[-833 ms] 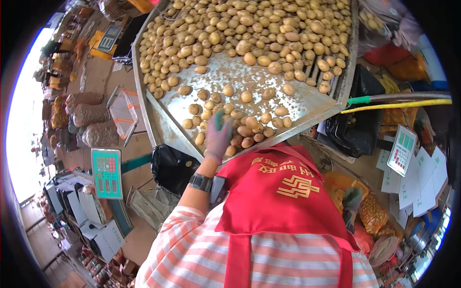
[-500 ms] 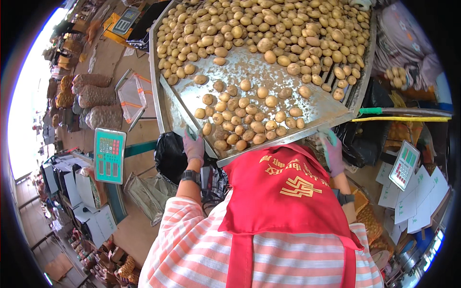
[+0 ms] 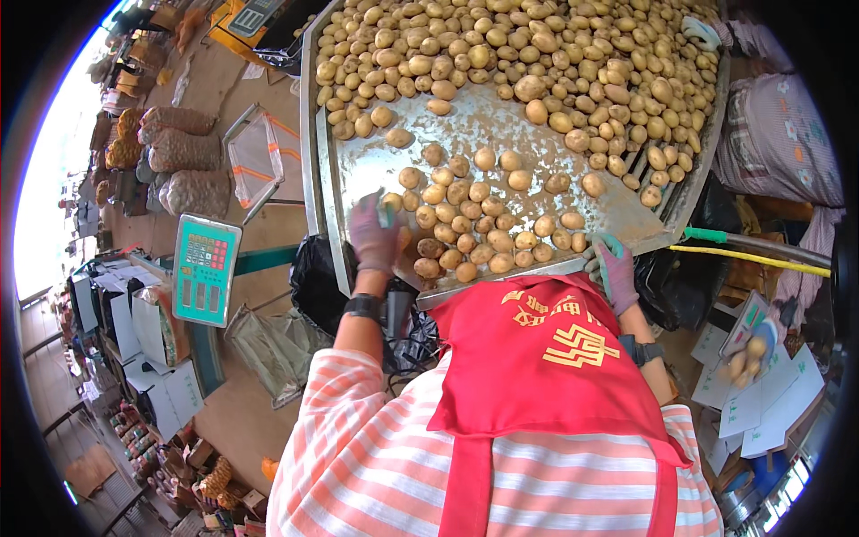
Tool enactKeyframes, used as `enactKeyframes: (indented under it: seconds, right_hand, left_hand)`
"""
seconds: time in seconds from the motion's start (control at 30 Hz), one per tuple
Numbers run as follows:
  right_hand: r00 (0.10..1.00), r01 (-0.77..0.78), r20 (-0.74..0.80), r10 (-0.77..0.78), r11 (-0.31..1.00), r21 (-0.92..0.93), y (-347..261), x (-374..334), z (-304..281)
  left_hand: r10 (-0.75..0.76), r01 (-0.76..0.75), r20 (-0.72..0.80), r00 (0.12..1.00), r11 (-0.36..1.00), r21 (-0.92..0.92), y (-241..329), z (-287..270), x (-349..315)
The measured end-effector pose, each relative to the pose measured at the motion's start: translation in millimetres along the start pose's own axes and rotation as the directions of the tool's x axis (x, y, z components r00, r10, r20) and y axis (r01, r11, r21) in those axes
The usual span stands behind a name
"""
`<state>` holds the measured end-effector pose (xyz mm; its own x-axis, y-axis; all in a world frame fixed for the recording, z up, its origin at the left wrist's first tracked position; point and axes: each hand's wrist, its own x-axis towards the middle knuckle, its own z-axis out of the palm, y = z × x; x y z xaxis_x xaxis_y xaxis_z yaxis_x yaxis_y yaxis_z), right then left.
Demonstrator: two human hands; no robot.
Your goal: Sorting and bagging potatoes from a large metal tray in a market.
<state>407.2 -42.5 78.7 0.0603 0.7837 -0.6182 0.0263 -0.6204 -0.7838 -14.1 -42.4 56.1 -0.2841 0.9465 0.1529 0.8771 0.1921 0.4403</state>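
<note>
Steel sorting tray (image 3: pixel 488 106) in a crowded produce hall, heaped with potatoes (image 3: pixel 543 42) at its far end.

Loose potatoes (image 3: pixel 499 240) lie clustered at the near edge, between two gloved hands. The left hand (image 3: pixel 374 233) is at the cluster's left side, one potato by its fingertips; blur hides whether its grip has closed on anything. The right hand (image 3: pixel 613 270) is at the front rim, grip loosely parted, nothing visible in it. A hasty sweep could probably roll potatoes over the low rim, perhaps past the black plastic bag (image 3: pixel 313 277). Gold lettering and an emblem mark the red apron (image 3: pixel 501 313); green handwriting covers white sheets (image 3: pixel 778 385); the digital scale's (image 3: pixel 206 271) keypad print is too small to read.
</note>
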Motion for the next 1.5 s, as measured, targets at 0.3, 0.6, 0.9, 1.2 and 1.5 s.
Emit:
enactKeyframes:
  seconds: [0.3,0.6,0.9,1.2,1.5]
  right_hand:
    - [0.999,-0.046,-0.023,0.047,0.998,0.033,-1,6,-3]
    - [0.916,-0.117,0.401,-0.024,0.938,0.325,-44,-28,64]
    - [0.951,-0.225,0.286,0.115,0.894,0.388,-12,-33,-19]
    - [0.909,0.262,-0.368,0.195,0.417,0.870,65,-45,-237]
    - [0.976,0.032,-0.200,0.086,0.850,0.525,15,-40,-99]
  left_hand:
    - [-0.088,-0.098,0.666,0.741,0.967,0.237,116,54,46]
    - [0.360,0.091,0.485,0.797,0.723,-0.685,151,36,-28]
    - [-0.211,0.208,0.027,0.977,0.922,-0.326,26,26,16]
    - [-0.106,0.160,0.184,0.977,0.937,-0.312,-32,55,40]
    - [0.013,0.011,0.135,0.991,0.985,-0.174,47,51,49]
